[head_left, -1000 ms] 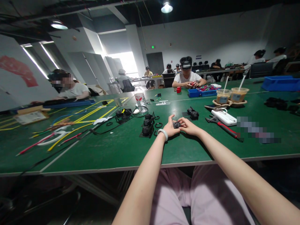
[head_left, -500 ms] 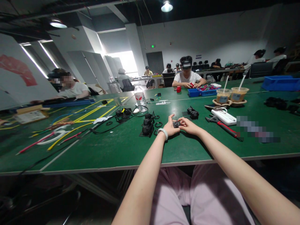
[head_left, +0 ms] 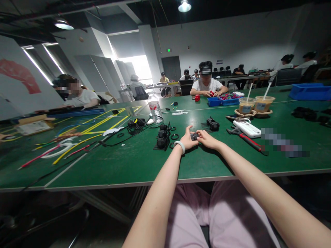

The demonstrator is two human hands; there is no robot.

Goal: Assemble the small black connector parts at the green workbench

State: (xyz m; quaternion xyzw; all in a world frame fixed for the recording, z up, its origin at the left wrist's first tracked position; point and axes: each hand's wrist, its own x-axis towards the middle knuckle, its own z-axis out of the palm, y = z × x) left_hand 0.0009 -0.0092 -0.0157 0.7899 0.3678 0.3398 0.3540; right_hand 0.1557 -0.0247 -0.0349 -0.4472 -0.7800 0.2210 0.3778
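A small black plastic part [head_left: 193,136] is held between my two hands, low over the green table [head_left: 124,172]. My left hand [head_left: 188,140] is closed round its left side, and a pale bangle sits on that wrist. On the other side, the fingers of my right hand [head_left: 204,138] pinch the same part. Its exact kind is too small to make out. Just left of my hands stand several black parts [head_left: 162,137] in a row on a dark slotted base. Black rings [head_left: 174,136] lie beside them. Beyond my right hand rests another black part [head_left: 213,124] on a similar base.
At right lie red-handled pliers [head_left: 249,142], a white power bank [head_left: 247,128] and two iced drinks [head_left: 262,104]. A water bottle [head_left: 154,109] stands behind the row. Coloured cables [head_left: 74,146] spread over the left side. A co-worker [head_left: 207,84] sits across, near blue bins [head_left: 227,101].
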